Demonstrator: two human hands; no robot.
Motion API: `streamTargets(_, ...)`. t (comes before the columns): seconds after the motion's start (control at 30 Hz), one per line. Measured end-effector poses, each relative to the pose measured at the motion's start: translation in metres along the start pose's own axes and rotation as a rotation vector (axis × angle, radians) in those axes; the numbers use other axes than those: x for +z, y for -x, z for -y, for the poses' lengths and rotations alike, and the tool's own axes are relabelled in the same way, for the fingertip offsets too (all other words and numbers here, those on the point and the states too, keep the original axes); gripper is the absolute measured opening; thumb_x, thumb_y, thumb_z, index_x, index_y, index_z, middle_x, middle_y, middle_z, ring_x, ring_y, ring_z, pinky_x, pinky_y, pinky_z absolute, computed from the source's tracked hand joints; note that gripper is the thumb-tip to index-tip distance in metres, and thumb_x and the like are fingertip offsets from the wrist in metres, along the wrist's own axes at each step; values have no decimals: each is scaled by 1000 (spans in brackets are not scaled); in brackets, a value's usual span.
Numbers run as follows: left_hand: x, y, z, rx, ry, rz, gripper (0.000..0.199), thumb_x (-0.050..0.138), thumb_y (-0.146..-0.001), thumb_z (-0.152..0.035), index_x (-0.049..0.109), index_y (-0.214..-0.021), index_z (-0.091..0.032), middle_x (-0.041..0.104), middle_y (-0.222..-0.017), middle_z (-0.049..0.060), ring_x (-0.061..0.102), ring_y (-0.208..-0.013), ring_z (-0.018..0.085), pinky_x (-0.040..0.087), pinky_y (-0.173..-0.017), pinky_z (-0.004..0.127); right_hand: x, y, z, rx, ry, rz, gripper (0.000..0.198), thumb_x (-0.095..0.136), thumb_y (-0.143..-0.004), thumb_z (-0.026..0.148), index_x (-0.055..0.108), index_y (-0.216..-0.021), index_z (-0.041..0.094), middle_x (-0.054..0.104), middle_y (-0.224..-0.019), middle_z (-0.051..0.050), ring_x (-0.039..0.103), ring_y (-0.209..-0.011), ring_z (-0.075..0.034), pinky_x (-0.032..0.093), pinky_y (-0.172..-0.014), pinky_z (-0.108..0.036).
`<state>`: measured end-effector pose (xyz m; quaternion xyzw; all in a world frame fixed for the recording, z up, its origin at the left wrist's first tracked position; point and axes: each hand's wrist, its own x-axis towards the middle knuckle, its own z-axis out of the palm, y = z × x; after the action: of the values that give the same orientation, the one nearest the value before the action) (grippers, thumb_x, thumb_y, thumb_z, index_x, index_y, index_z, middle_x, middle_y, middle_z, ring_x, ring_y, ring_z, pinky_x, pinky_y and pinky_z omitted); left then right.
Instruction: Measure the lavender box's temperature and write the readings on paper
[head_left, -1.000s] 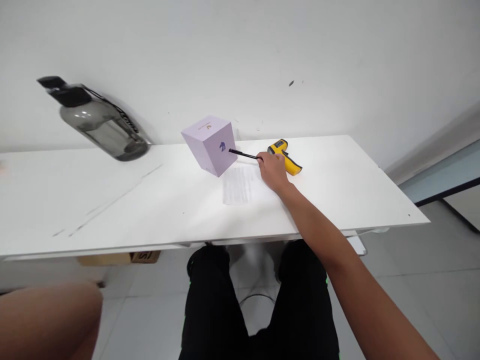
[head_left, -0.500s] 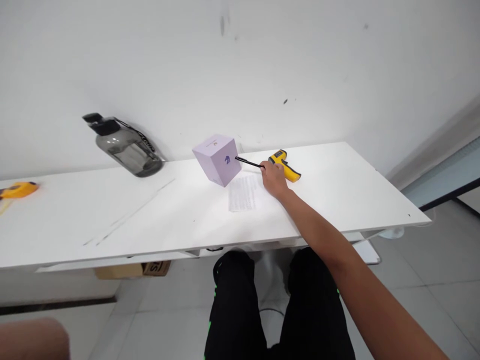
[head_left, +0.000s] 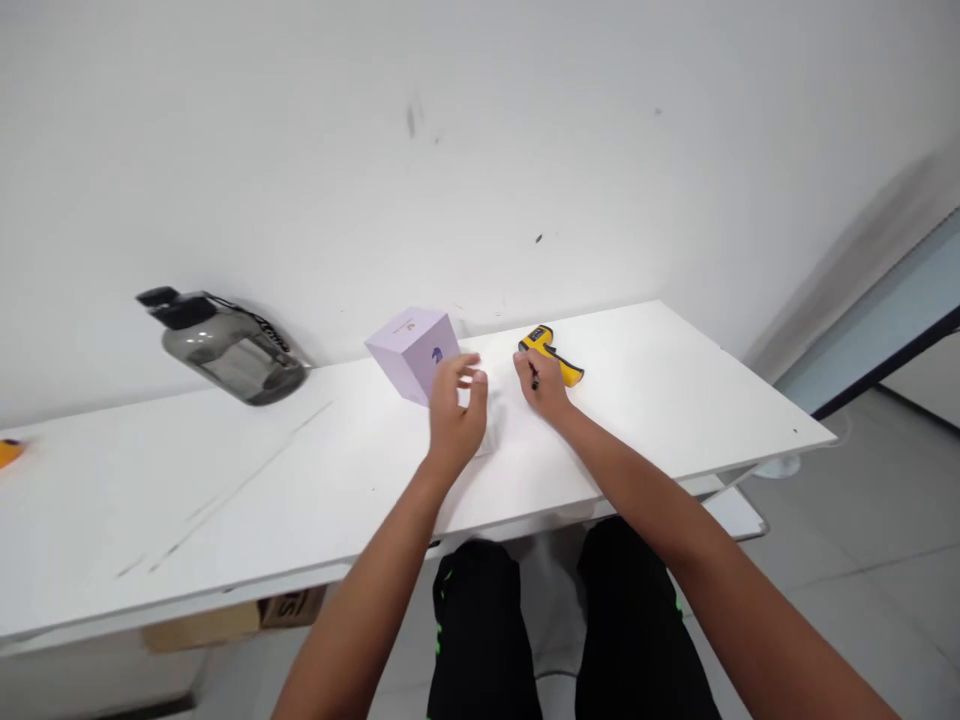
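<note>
We hold the pen (head_left: pixel 535 383) in the right hand (head_left: pixel 547 386), its fingers curled closed, between the front and back edges of the desk (head_left: pixel 660 390). The pen's long axis is mostly hidden. From the half-open left hand (head_left: pixel 456 415), no held item visible, the pen lies toward the desk's right end. The paper (head_left: pixel 488 440) shows between both hands; the yellow tool (head_left: pixel 566 372) lies beside the right hand, toward the back edge.

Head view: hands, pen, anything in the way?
Right hand gripping pen. Left hand open, before box. Left hand mostly hiding paper. Yellow tool beside right hand.
</note>
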<state>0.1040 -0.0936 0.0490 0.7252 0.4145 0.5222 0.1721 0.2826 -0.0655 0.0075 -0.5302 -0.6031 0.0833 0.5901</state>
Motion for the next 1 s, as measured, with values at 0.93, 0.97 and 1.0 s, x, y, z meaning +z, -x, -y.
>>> streamTargets(0.93,25,-26,67,-134,-172,468,36,43,-98,-20,68,-124,-23,76,-119,7,67,-116,26,49,-105,45,-7,3,16,294,-92,653,42,57,-90,47,51,-56,22,53,-56,2,52,-61,-14,40,-64,-29)
streamTargets(0.97,25,-26,68,-134,-170,458,36,43,-98,-20,68,-124,-23,76,-119,7,68,-116,25,50,-105,45,-7,3,16,297,-92,656,42,57,-90,46,51,-56,22,53,-56,3,51,-61,-14,40,-63,-29)
streamTargets(1.0,26,-26,68,-134,-170,452,35,44,-98,-20,68,-123,-23,77,-119,8,68,-115,25,50,-104,45,-7,3,17,299,-92,657,41,58,-89,46,51,-56,22,53,-56,3,50,-60,-14,39,-63,-29)
